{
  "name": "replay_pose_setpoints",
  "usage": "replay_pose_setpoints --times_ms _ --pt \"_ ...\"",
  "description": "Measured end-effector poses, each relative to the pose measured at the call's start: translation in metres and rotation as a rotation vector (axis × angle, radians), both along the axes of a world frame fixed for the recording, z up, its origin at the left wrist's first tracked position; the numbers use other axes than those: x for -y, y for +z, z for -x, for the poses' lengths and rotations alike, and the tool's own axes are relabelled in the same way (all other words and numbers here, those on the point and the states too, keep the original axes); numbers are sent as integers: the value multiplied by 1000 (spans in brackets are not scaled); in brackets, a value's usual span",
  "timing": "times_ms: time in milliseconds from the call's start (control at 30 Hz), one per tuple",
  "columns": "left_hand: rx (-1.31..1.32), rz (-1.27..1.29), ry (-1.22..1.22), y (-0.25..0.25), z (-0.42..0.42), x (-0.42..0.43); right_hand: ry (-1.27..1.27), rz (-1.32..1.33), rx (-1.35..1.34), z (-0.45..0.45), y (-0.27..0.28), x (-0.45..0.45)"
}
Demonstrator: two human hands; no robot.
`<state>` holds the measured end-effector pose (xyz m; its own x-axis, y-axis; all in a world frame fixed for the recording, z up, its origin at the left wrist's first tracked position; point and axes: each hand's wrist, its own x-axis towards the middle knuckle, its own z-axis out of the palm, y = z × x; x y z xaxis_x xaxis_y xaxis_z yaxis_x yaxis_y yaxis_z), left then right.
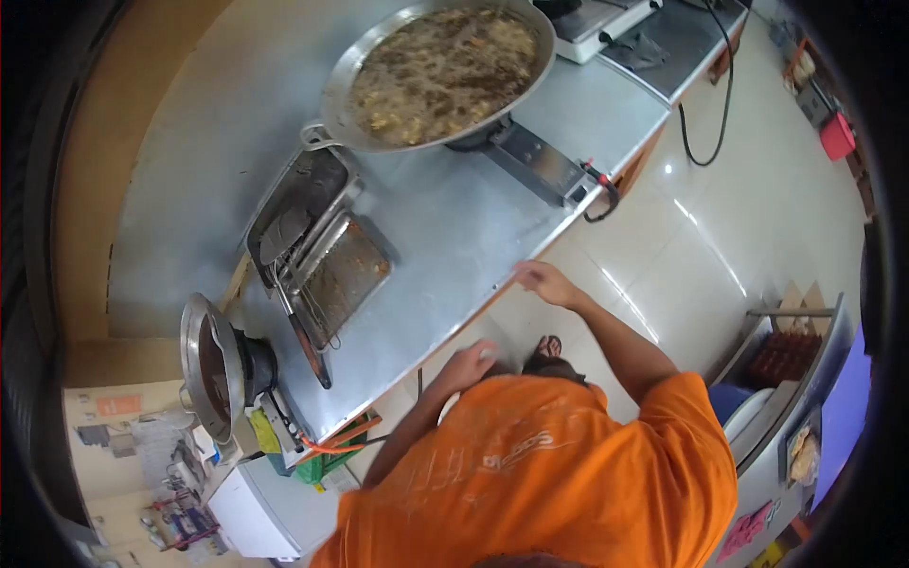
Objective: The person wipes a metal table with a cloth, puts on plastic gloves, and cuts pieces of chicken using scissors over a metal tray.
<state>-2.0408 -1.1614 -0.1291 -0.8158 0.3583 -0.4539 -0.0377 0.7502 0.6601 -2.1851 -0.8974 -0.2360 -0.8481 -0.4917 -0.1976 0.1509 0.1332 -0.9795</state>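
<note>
My left hand point(469, 365) is in front of my body, just off the table's front edge. Its fingers are curled, and a small pale spot shows at the fingertips, too unclear to name. My right hand point(549, 283) is at the edge of the metal-topped table point(445, 275), with its fingers loosely bent and partly apart and nothing visible in them. Farther back, a large wide pan point(333, 104) of bubbling oil with brownish food pieces sits on a burner point(535, 161).
Left on the table are a rectangular metal tray point(365, 270), a deeper pan point(322, 180) with a skimmer point(289, 227), and a wooden-handled utensil point(310, 350). A smaller wok point(194, 331) stands at the table's left end. A white stove point(606, 28) is at the back right.
</note>
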Motion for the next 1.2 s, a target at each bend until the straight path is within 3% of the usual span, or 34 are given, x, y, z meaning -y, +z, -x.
replay_pose_setpoints --times_ms 67,133,233,267,300,400,533,600,667,767,867,967,1067,1133,1200 --pt "14 -97 -154 12 45 -50 -169 4 286 -60 13 -78" --pt "46 -134 -300 10 64 -81 -359 -149 359 -112 -2 -150" --pt "213 -153 -576 45 107 -173 -736 -244 367 -201 -26 -248" --pt "308 -120 -654 48 115 -198 -816 -418 412 -223 -13 -270" --pt "262 -260 -670 28 117 -218 -949 -507 314 -253 -19 -286" --pt "314 -280 -869 15 138 -296 -1198 -665 391 -316 -13 -295" --pt "502 -341 -912 2 168 -393 -1410 -690 636 -381 -40 -249" --pt "562 -389 -891 -24 185 -449 -1454 -622 791 -385 -39 -226" --pt "523 -367 -999 -41 193 -512 -1579 -571 746 -398 -46 -206" --pt "487 -278 -1138 -33 193 -587 -1867 -69 890 -402 -1 -205" --pt "379 -287 -1335 -18 170 -668 -2220 72 848 -418 23 -222" --pt "358 -267 -1442 -12 135 -732 -2537 207 616 -447 43 -261" --pt "257 -259 -1521 -4 81 -789 -2662 41 533 -504 47 -328" --pt "220 -235 -1535 -6 48 -813 -2663 -284 416 -564 34 -384" --pt "189 -207 -1589 -6 18 -833 -2642 -727 518 -630 43 -451"
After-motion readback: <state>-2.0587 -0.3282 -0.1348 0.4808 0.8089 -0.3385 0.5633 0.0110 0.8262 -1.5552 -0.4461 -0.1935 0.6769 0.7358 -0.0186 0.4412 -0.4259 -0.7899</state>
